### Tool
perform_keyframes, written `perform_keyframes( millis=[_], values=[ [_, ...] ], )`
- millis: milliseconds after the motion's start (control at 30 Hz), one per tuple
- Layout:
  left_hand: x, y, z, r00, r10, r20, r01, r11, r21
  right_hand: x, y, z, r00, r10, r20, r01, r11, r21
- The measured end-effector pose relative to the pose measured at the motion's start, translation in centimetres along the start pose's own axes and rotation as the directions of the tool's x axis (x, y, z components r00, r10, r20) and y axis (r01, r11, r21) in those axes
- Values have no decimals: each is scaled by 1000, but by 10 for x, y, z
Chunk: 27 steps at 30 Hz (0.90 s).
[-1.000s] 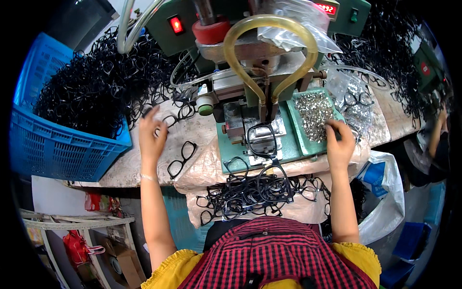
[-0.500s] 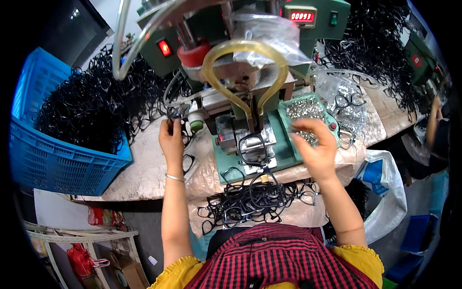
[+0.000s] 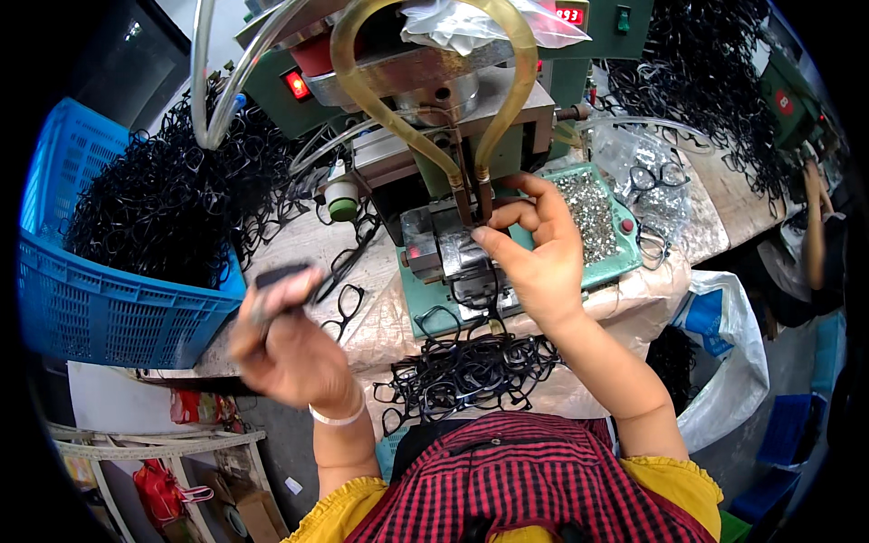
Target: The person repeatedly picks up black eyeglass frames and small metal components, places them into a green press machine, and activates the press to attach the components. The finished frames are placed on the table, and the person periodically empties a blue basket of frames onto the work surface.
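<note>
My left hand (image 3: pixel 288 348) is blurred with motion over the bench's near left edge and grips a black eyeglass frame (image 3: pixel 282 276). My right hand (image 3: pixel 536 246) is at the metal fixture (image 3: pixel 444 249) of the green machine, its thumb and forefinger pinched right at the fixture's clamp; what they pinch is too small to tell. A green tray of small silver metal parts (image 3: pixel 593 215) lies just right of that hand. A loose black frame (image 3: pixel 342 306) lies on the bench between my hands.
A blue plastic crate (image 3: pixel 100 308) heaped with black frames stands at the left. More frames are piled at my lap (image 3: pixel 466 376) and at the back right (image 3: pixel 697 81). Yellow hoses (image 3: pixel 362 100) arch over the machine. Another person's arm (image 3: pixel 813 226) shows at the right rim.
My left hand has come back from the frame pile toward me, carrying a black frame. My right hand has moved from the tray of parts to the machine's fixture.
</note>
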<state>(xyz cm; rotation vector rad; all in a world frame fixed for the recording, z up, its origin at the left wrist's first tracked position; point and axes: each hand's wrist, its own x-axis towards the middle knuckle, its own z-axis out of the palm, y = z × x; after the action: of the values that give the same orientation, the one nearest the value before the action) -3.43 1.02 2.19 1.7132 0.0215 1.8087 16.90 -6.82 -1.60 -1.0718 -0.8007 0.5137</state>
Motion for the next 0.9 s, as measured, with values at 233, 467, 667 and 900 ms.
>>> perform_keyframes(
  millis=[233, 467, 667, 900],
  values=[
    [-15, 17, 25, 844, -44, 535, -141, 943, 300, -2, -12, -26, 992, -10, 125, 34, 981, -192],
    [-27, -28, 42, 713, 73, 697, -253, 954, 159, 6, 60, -132, 959, -275, 66, 147, 287, -947],
    [-27, -20, 40, 707, 2, 707, -214, 953, 212, 8, 62, -130, 957, -288, 41, 142, 341, -929],
    [-50, 11, -20, 950, -109, 294, -181, 575, 798, 7, 66, -120, 958, -276, 76, 140, 220, -965]
  ],
)
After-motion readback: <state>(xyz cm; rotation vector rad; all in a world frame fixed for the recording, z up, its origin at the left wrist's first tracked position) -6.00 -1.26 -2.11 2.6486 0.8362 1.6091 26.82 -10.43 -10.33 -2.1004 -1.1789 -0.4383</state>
